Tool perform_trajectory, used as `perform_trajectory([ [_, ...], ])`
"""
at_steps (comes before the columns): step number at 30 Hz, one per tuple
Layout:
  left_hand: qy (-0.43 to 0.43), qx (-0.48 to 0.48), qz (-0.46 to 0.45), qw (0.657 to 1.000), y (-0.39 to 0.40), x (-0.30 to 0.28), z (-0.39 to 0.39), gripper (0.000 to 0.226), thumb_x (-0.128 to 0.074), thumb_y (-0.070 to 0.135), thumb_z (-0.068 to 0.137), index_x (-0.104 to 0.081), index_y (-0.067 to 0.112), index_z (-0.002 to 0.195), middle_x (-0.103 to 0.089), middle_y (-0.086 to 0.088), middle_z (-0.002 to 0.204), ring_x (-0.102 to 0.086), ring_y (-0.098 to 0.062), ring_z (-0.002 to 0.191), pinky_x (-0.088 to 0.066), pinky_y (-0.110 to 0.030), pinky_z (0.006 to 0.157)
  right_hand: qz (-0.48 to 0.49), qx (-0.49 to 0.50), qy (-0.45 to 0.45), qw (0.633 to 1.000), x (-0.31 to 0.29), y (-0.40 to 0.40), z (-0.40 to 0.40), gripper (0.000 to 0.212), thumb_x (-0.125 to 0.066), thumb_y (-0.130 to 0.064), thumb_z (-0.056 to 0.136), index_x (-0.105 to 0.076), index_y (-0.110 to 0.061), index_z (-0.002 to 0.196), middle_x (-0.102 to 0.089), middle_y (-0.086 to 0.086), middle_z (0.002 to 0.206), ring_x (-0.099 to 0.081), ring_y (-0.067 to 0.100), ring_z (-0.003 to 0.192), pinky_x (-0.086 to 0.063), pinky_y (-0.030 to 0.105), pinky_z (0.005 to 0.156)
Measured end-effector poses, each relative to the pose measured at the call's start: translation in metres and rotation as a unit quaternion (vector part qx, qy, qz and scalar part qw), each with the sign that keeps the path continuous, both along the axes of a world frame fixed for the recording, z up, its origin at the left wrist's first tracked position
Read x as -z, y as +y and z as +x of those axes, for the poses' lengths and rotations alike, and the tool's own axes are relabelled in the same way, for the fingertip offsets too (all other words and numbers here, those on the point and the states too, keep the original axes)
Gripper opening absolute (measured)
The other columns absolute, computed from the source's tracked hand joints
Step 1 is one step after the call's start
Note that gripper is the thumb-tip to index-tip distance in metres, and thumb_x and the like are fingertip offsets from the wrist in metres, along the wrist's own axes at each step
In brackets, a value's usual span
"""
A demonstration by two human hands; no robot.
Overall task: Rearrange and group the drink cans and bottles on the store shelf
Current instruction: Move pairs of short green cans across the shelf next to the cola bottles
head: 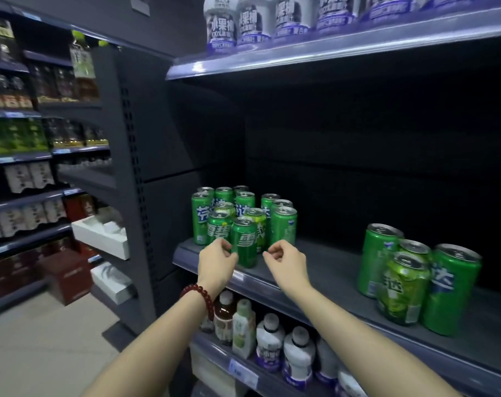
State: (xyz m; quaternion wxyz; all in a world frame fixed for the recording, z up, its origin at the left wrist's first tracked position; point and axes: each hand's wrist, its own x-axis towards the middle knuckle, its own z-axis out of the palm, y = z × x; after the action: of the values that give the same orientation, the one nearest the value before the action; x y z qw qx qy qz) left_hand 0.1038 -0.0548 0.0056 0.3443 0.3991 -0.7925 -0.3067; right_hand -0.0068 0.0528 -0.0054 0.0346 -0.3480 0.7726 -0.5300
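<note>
Several green cans stand clustered at the left end of the dark middle shelf (323, 270). The frontmost green can (245, 242) stands near the shelf's front edge. My left hand (216, 263), with a red bead bracelet on the wrist, hovers just left of that can with fingers loosely curled and nothing in them. Just right of the can is my right hand (286, 263), also loosely curled and holding nothing. A second group of green cans (415, 277) stands at the right of the same shelf.
White-and-purple bottles (237, 24) line the shelf above. The lower shelf holds mixed bottles (272, 336) under my forearms. A grey upright (129, 167) bounds the shelf on the left. More stocked shelves and white boxes (103, 236) stand across the aisle.
</note>
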Motion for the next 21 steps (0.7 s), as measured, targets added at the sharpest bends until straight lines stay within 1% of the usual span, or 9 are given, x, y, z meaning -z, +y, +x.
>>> perform_trajectory([
  [3, -0.003, 0.013, 0.009, 1.0, -0.041, 0.002, 0.001, 0.022, -0.063, 0.019, 0.087, -0.06, 0.009, 0.107, -0.059, 0.002, 0.082, -0.056, -0.015, 0.08, -0.039, -0.024, 0.069, 0.007, 0.023, -0.011, 1.0, 0.005, -0.028, 0.002, 0.015, -0.067, -0.025, 0.086, -0.063, -0.014, 0.096, -0.063, -0.004, 0.082, -0.06, 0.013, 0.077, -0.048, 0.021, 0.069],
  [5, -0.006, 0.015, 0.011, 1.0, -0.064, 0.004, 0.0, 0.029, -0.065, 0.021, 0.086, -0.057, 0.008, 0.11, -0.062, -0.004, 0.091, -0.059, -0.021, 0.089, -0.044, -0.029, 0.075, 0.013, 0.043, -0.015, 0.999, 0.009, -0.044, 0.004, 0.029, -0.068, -0.029, 0.085, -0.061, -0.012, 0.107, -0.063, -0.002, 0.092, -0.061, 0.014, 0.085, -0.052, 0.026, 0.079],
  [8, 0.0, 0.012, 0.042, 0.999, -0.091, 0.011, -0.004, 0.05, -0.07, 0.027, 0.083, -0.049, 0.006, 0.123, -0.057, -0.015, 0.118, -0.056, -0.029, 0.109, -0.043, -0.034, 0.091, 0.027, 0.072, -0.015, 0.997, 0.017, -0.063, 0.007, 0.055, -0.072, -0.04, 0.081, -0.053, -0.013, 0.126, -0.061, 0.003, 0.115, -0.058, 0.017, 0.105, -0.048, 0.03, 0.09],
  [10, 0.009, 0.027, 0.063, 0.998, -0.103, 0.017, -0.008, 0.068, -0.074, 0.031, 0.079, -0.041, 0.006, 0.133, -0.05, -0.018, 0.13, -0.05, -0.031, 0.12, -0.04, -0.036, 0.099, 0.033, 0.094, -0.006, 0.995, 0.024, -0.073, 0.009, 0.07, -0.073, -0.046, 0.077, -0.047, -0.014, 0.134, -0.057, 0.004, 0.128, -0.051, 0.021, 0.12, -0.043, 0.033, 0.098],
  [11, 0.007, 0.038, 0.067, 0.997, -0.108, 0.02, -0.01, 0.075, -0.076, 0.034, 0.078, -0.038, 0.006, 0.136, -0.047, -0.019, 0.133, -0.048, -0.031, 0.123, -0.039, -0.037, 0.101, 0.035, 0.102, 0.0, 0.994, 0.026, -0.077, 0.01, 0.074, -0.074, -0.048, 0.075, -0.046, -0.014, 0.135, -0.055, 0.004, 0.131, -0.049, 0.021, 0.123, -0.041, 0.034, 0.1],
  [13, 0.003, 0.063, 0.067, 0.996, -0.115, 0.026, -0.014, 0.083, -0.078, 0.038, 0.074, -0.036, 0.008, 0.14, -0.046, -0.018, 0.135, -0.046, -0.03, 0.126, -0.037, -0.037, 0.104, 0.034, 0.111, 0.013, 0.993, 0.03, -0.084, 0.011, 0.077, -0.077, -0.049, 0.071, -0.047, -0.014, 0.133, -0.057, 0.004, 0.13, -0.051, 0.021, 0.123, -0.043, 0.035, 0.101],
  [15, 0.011, 0.089, 0.053, 0.995, -0.12, 0.031, -0.016, 0.084, -0.08, 0.04, 0.071, -0.038, 0.011, 0.138, -0.049, -0.015, 0.133, -0.047, -0.028, 0.126, -0.038, -0.035, 0.103, 0.024, 0.117, 0.019, 0.993, 0.033, -0.089, 0.011, 0.074, -0.08, -0.047, 0.068, -0.049, -0.015, 0.127, -0.06, 0.002, 0.125, -0.054, 0.019, 0.118, -0.046, 0.034, 0.098],
  [18, 0.027, 0.124, 0.0, 0.992, -0.124, 0.033, -0.02, 0.074, -0.081, 0.042, 0.066, -0.047, 0.016, 0.126, -0.058, -0.005, 0.124, -0.052, -0.023, 0.119, -0.044, -0.037, 0.099, 0.008, 0.129, 0.022, 0.991, 0.034, -0.093, 0.013, 0.072, -0.082, -0.048, 0.062, -0.051, -0.02, 0.121, -0.062, -0.002, 0.119, -0.057, 0.016, 0.113, -0.048, 0.032, 0.093],
  [21, 0.05, 0.157, 0.015, 0.986, -0.129, 0.034, -0.023, 0.066, -0.083, 0.04, 0.063, -0.049, 0.018, 0.114, -0.063, 0.0, 0.117, -0.057, -0.02, 0.112, -0.048, -0.041, 0.095, 0.007, 0.141, 0.02, 0.99, 0.035, -0.095, 0.015, 0.072, -0.081, -0.05, 0.06, -0.051, -0.022, 0.12, -0.064, -0.003, 0.118, -0.058, 0.016, 0.111, -0.05, 0.035, 0.092],
])
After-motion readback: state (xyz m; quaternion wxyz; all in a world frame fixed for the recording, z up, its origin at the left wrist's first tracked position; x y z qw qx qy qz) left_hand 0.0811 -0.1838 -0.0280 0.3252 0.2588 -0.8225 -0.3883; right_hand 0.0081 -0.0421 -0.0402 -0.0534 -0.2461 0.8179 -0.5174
